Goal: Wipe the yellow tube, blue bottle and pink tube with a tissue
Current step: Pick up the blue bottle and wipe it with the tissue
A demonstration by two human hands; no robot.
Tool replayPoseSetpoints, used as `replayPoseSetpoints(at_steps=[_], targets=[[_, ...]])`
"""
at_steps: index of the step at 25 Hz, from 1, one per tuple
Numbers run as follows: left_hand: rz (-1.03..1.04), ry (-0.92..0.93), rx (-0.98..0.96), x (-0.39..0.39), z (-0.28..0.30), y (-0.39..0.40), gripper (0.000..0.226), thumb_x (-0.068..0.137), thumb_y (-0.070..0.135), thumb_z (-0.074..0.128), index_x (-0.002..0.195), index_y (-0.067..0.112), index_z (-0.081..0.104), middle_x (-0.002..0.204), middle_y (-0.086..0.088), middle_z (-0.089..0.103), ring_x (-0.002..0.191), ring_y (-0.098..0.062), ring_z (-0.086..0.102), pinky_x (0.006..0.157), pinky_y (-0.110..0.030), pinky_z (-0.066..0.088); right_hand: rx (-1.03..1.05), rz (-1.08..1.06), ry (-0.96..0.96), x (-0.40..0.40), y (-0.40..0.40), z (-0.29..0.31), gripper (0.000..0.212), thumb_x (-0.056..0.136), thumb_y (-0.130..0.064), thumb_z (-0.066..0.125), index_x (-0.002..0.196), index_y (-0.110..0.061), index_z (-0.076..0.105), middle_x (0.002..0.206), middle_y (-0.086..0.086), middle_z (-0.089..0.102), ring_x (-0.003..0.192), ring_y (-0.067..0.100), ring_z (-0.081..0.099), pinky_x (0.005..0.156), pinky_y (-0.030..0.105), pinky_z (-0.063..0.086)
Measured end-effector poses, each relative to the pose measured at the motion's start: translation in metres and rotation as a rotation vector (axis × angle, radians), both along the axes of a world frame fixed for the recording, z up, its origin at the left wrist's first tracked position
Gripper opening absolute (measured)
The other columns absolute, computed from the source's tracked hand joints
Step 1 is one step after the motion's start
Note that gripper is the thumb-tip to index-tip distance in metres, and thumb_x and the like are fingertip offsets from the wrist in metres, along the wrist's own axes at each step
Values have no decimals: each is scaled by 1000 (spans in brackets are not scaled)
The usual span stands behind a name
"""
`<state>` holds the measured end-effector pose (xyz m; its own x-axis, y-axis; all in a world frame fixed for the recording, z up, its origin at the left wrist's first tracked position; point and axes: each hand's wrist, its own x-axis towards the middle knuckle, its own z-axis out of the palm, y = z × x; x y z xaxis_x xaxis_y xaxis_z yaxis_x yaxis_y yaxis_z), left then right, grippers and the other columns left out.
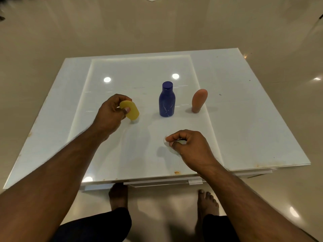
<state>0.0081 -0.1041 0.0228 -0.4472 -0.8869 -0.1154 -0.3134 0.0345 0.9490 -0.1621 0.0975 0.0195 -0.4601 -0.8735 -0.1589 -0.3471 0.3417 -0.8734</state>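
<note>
The left hand [111,112] is curled round the yellow tube [130,110], thumb across its front and fingers behind its upper end, and the tube leans to the right with its white cap down on the tabletop [244,119]; the right hand [187,145] sits nearer the front edge with fingers bunched, pinching a small wad of white tissue [167,143] that rests against the glossy surface; beyond and between the two hands the blue bottle [167,101] stands upright, and just to its right, apart from it, the pink tube [199,101] stands on its cap; further out lie only the pale floor and the person's bare feet below the tabletop edge. The step in hand looks to be the wiping of the yellow tube, not yet begun, since the tissue is well apart from it; to do it well the tube is best lifted clear or steadied firmly by its end, the tissue brought across and drawn along the body, and the tube turned in the grip so that the side under the fingers is wiped too; the wad is small and could slip from the pinch if pressed hard. No brand or writing can be read on any of the three; the bottle shows only pale streaks low on its body, too faint to make out as lettering.
</note>
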Motion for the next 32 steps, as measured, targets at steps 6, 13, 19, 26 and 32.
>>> replayPoseSetpoints(at_steps=[6,13,19,26,32], targets=[[-56,1,-2,-6,3,-9,26,92,-3,62,100,22,64,103,-1,67,96,-18,64,92,-41,55,21,5,6,1,-1,-2,12,86,-18,67,96,-21,73,100,-10,66,92,8,59,87,24,48],[-93,-30,-30,-9,2,-12,24,91,-3,64,107,14,65,106,-3,68,95,-19,65,87,-34,52,31,23,21,2,-2,-2,12,87,-17,66,95,-22,73,96,-14,64,90,7,59,87,25,48],[-89,-127,-77,-2,13,-8,64,80,14,81,136,30,54,138,10,58,129,-9,53,109,-33,42,42,24,28,1,-2,-1,13,87,-18,66,98,-21,73,103,-8,67,92,8,59,88,25,48],[-11,-70,-246,-48,39,48,36,93,20,66,128,25,62,125,8,67,110,-13,66,94,-33,55,39,22,40,1,-2,4,13,87,-18,65,96,-23,73,95,-16,63,83,-2,56,82,12,40],[-29,-138,-25,-90,8,49,71,93,21,68,154,20,30,157,-1,40,140,-23,44,108,-38,43,85,39,61,0,-1,4,13,88,-19,65,98,-22,73,106,-6,69,95,8,60,95,25,47]])
